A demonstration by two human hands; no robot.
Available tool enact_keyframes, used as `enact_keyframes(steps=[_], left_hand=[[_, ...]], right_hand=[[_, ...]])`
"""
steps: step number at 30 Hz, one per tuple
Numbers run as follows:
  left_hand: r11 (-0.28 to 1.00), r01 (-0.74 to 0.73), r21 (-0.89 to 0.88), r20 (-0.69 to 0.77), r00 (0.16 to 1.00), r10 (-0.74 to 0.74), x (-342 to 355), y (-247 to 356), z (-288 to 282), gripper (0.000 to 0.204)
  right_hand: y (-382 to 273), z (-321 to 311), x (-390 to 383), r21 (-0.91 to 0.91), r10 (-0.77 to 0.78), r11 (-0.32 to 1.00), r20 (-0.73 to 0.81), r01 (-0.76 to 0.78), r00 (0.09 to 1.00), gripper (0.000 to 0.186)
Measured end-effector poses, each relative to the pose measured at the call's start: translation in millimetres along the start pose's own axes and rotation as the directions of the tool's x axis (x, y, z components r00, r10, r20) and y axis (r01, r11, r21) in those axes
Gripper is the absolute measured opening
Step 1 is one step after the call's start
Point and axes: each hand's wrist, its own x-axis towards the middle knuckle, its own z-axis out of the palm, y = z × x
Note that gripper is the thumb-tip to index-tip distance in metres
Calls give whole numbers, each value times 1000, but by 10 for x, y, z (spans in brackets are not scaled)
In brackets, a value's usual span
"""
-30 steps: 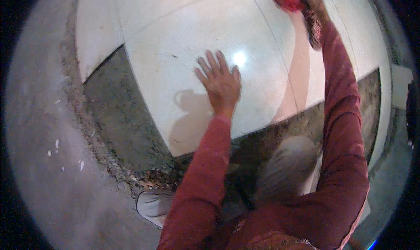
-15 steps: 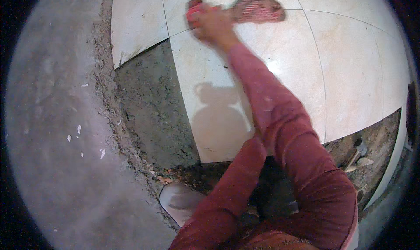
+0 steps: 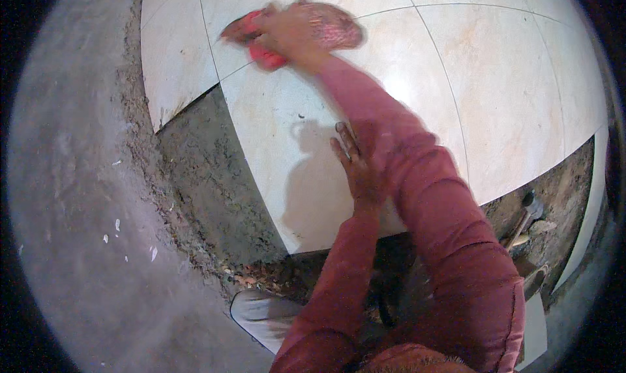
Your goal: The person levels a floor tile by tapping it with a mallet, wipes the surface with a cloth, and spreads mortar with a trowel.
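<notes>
My right hand [image 3: 289,35] stretches across to the upper middle of the pale floor tiles [image 3: 502,86], blurred by motion and closed on a bunched red cloth [image 3: 266,57]; part of the bundle, patterned pink and brown [image 3: 340,29], trails to its right on the tiles. My left hand [image 3: 352,163] rests open on the nearer tile beneath my right forearm, fingers stretched out and apart, its thumb side hidden by that sleeve.
Left of the tiles lie a patch of rough dark mortar [image 3: 199,177] and grey concrete [image 3: 72,164]. At the lower right a hammer [image 3: 529,207] lies on dirt beside an upright pale edge strip [image 3: 583,229]. My knee [image 3: 261,317] shows at the lower left.
My right hand has swept the cloth from the upper right leftward, then slightly down and left. My left hand was flat, went hidden under the right arm, and shows again on the tile.
</notes>
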Motion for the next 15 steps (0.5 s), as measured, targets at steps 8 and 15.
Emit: enact_keyframes(steps=[8, 15], left_hand=[[963, -8, -270, -99, 995, -20, 30, 110, -253, 74], [970, -31, -243, -151, 989, -6, 6, 71, -204, 76]], right_hand=[[3061, -2280, -721, -532, 471, 724, -86, -440, 878, 48], [2993, -3160, -1946, -780, 107, 492, -387, -387, 916, 53]])
